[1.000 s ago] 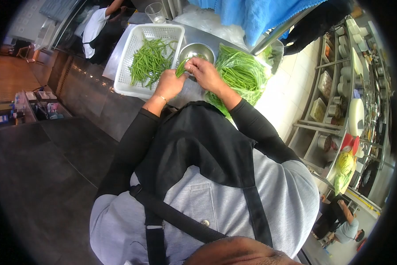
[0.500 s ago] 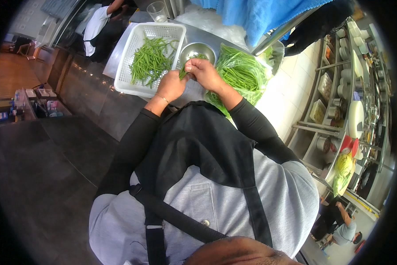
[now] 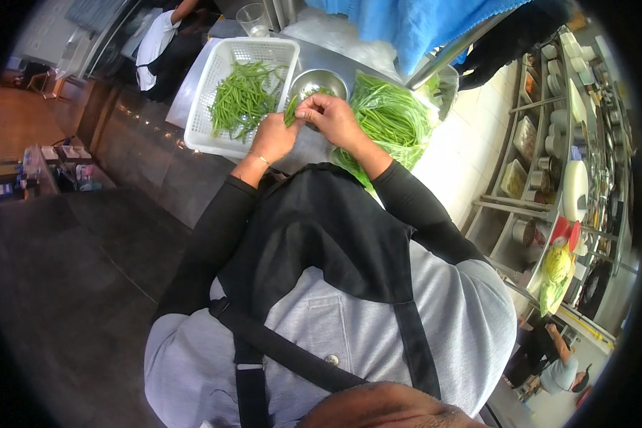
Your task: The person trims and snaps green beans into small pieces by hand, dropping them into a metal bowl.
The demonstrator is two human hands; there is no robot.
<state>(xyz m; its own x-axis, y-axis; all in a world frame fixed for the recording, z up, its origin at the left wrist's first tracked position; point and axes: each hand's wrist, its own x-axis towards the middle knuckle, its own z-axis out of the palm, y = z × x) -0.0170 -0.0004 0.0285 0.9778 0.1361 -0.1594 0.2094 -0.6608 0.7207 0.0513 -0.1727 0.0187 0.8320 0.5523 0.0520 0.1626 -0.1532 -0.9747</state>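
My left hand is closed around a few green beans, whose ends stick up past its fingers. Close beside it, my right hand pinches with thumb and forefinger; what lies between its fingertips is too small to make out. Left of my hands, a white perforated basket holds a heap of green beans. Just beyond my hands sits a metal bowl with small green pieces inside. A clear plastic bag of green beans lies to the right.
A clear glass stands behind the basket on the metal table. Blue cloth hangs at the back by a metal pole. Shelves with containers run along the right. One person is at upper left, another at lower right.
My right hand's fingertips have shifted slightly left and down. The green beans in my left hand stand out more clearly above its fingers. The person at upper left has moved an arm.
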